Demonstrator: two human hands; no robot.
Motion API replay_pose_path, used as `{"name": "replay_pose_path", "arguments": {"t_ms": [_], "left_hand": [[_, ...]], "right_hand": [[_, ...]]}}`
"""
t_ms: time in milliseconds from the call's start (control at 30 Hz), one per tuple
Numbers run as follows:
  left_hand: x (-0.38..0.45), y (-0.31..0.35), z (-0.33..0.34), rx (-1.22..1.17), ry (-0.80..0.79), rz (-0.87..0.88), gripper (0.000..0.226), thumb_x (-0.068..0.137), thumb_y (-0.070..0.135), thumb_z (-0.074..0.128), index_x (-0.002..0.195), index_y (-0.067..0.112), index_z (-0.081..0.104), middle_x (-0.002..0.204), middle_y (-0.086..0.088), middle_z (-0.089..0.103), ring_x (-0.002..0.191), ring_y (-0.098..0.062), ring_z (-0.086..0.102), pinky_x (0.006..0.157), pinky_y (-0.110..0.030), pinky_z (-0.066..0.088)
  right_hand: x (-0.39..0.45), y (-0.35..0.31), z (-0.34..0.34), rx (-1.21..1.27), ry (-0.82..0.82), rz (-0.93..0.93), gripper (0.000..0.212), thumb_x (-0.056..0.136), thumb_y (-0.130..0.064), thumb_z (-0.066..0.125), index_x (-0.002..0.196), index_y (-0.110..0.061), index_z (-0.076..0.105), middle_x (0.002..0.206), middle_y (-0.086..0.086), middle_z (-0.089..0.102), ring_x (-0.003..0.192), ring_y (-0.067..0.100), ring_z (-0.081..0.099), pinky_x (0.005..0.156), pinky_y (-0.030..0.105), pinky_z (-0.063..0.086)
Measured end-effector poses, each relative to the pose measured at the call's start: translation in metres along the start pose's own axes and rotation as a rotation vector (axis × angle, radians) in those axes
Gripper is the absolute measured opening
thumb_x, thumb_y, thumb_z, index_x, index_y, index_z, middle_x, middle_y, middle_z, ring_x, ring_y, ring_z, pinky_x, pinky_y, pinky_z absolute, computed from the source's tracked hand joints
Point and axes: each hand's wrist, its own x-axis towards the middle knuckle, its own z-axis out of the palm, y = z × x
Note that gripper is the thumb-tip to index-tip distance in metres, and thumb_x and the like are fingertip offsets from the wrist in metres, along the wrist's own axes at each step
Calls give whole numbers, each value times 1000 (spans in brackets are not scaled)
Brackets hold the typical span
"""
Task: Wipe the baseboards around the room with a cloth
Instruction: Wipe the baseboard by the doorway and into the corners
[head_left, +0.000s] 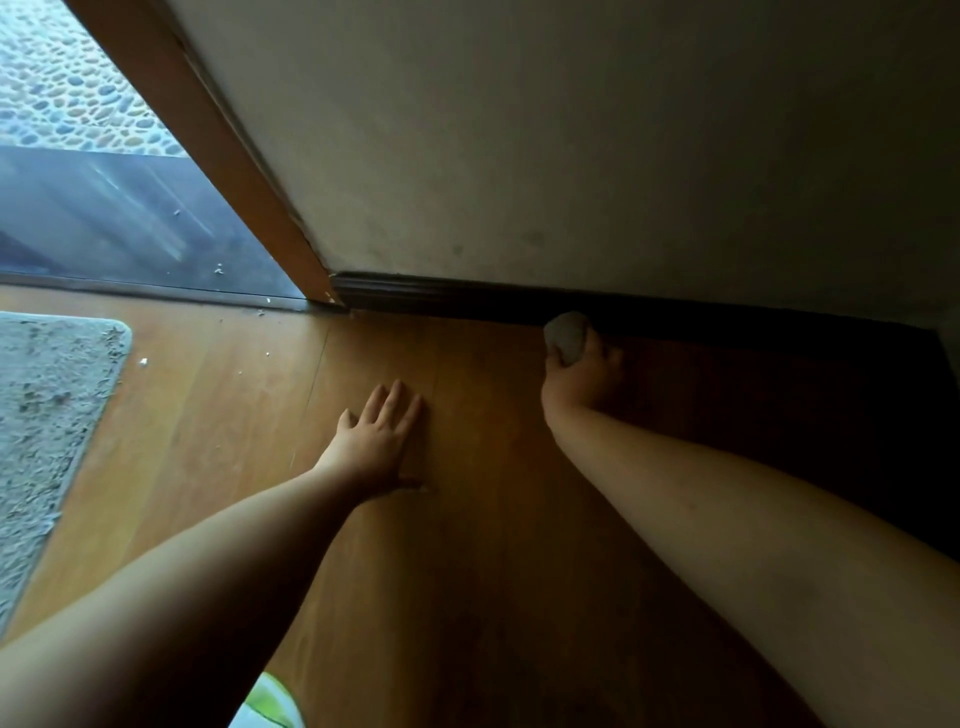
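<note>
Because the person's weight seems to lean forward onto the left hand (382, 441), which lies flat with straight fingers on the glossy orange-brown wooden floor (467, 571), the likeliest trouble is that palm sliding on the smooth boards and pitching the body toward the dull off-white wall (571, 130). A second risk, in my judgement, is the wipe drifting off line: the dark brown moulded baseboard (441, 299) runs into deep shadow on the right, so dust there would be easy to miss. The small wad could also work loose if pressed hard against the moulding's ridges.

The wall fills most of the view, faintly smudged near its foot. The floor spreads below it, darkening toward the right. On the left an orange wooden door frame (208, 130) slants down to meet the end of the baseboard, with a grey threshold and pebbled ground beyond. A shaggy grey mat (47, 426) lies by the doorway, and pale crumbs dot the boards near it.

The right hand (582, 374) has its fingers curled round a small bunched grey cloth (566, 335), holding it at the foot of the baseboard, apparently touching it.
</note>
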Motion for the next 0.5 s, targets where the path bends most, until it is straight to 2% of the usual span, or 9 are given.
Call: {"name": "replay_pose_path", "arguments": {"t_ms": [267,500], "left_hand": [[-11,-20,15,-66,6,-65,128,73,75,65,155,25,-20,162,-10,-26,151,-33,-17,120,-59,16],[-17,-46,29,-125,49,-99,120,79,68,66,157,25,-15,164,-9,-22,152,-29,-14,120,-58,20]], "right_hand": [[-1,-18,27,48,-20,123,59,95,-38,58,150,-29,36,150,11,34,136,35,35,109,52,35],[-16,-43,54,99,67,211,56,97,-33,55,150,-26,37,152,9,32,138,33,30,112,48,28]]}}
